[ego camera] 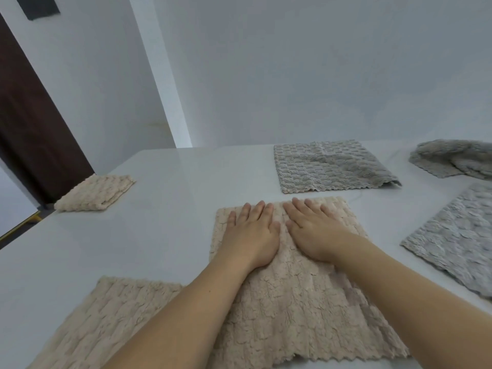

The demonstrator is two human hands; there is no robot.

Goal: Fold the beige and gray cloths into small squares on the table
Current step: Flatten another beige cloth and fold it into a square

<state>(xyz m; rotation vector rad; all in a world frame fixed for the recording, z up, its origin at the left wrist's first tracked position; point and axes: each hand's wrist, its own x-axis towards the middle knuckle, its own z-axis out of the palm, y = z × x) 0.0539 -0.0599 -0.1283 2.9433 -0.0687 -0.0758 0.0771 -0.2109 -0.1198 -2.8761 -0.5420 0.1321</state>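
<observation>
Both my hands lie flat, fingers straight, side by side on the beige cloth (292, 302) spread at the near edge of the table (173, 209). My left hand (251, 230) and right hand (311, 230) press its far end, thumbs nearly touching. A second beige cloth (106, 315) lies flat toward the near left corner, touching the first. A folded beige square (94, 193) sits at the left edge. A gray cloth (330, 166) lies by the far edge, another gray cloth (458, 235) along the right edge, and a crumpled gray cloth (452, 158) at the far right corner.
</observation>
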